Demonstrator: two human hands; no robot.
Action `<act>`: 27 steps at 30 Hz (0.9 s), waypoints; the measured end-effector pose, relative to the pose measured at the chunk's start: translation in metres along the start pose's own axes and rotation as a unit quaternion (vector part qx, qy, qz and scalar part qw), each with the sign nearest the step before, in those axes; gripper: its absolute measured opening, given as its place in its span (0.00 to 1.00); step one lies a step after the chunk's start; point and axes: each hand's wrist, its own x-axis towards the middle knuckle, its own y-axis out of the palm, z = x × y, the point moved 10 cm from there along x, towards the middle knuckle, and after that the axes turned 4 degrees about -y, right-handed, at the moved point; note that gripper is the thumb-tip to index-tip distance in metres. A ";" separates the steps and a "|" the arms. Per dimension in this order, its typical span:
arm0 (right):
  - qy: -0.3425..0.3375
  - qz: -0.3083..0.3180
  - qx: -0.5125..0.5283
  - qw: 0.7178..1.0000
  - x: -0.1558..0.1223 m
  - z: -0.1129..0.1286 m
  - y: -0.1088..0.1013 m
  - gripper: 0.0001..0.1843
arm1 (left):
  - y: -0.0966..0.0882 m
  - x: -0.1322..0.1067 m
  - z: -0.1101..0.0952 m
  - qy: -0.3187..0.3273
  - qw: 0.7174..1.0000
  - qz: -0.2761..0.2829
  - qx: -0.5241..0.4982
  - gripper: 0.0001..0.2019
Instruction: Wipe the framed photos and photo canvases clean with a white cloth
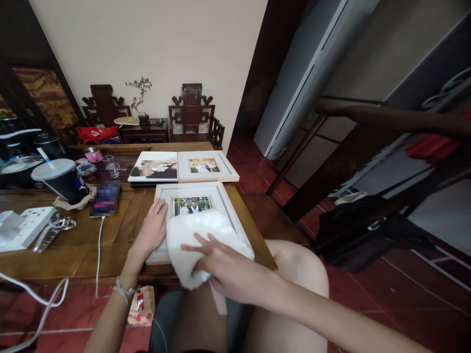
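A light wooden picture frame (239, 215) with a white mat and a small photo (191, 206) of two people lies face up at the table's near right corner. Along its left border my left hand (157, 218) holds on, fingers over the edge and thumb hidden. A fluffy white cloth (206, 225) covers the lower part of the frame and the bottom of the photo. My right hand (217, 262) presses on this cloth, fingers spread on top, thumb side tucked into its fold. A pale strip hangs down beneath that hand.
Behind stand a second frame (228, 166) and a photo album (154, 166). Leftward on the wooden table (128, 245) are a charging phone (106, 196), a lidded cup with a straw (59, 179), a power strip (33, 223) and cables. A pale chair (305, 269) is at right.
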 end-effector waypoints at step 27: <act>0.016 0.012 0.016 1.000 -0.008 -0.013 -0.001 0.27 | -0.001 0.000 -0.001 0.017 1.000 -0.010 0.016 0.25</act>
